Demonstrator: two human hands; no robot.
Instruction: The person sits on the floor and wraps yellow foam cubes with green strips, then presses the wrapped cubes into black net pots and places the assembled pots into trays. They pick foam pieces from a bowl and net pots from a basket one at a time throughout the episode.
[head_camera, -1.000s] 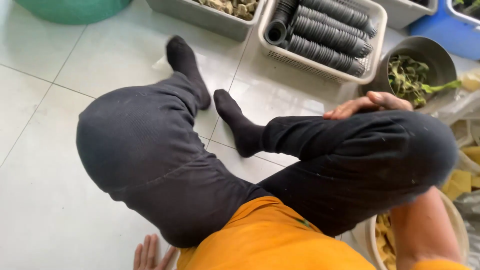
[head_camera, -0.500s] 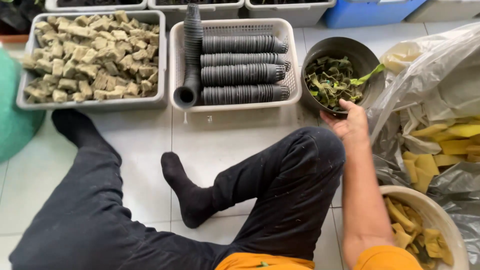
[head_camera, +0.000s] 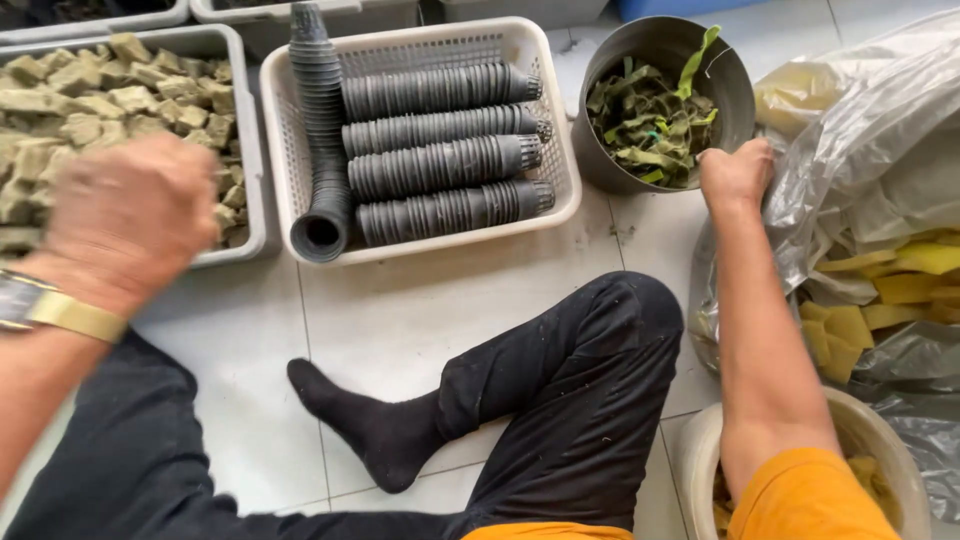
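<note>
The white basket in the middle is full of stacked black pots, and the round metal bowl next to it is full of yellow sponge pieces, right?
Not quite. The head view shows the metal bowl holds green leafy scraps, not yellow sponge pieces. The white basket does hold the stacked black pots.

Stacks of nursery pots (head_camera: 440, 150) are laid in a basket (head_camera: 420, 45) at centre. Tray of foam cubes (head_camera: 120, 90) is set to its left, bucket of leaf scraps (head_camera: 655, 110) to its right. Plastic bag (head_camera: 870, 180) lies far right, w/ bowl (head_camera: 880, 440) in front.
</note>
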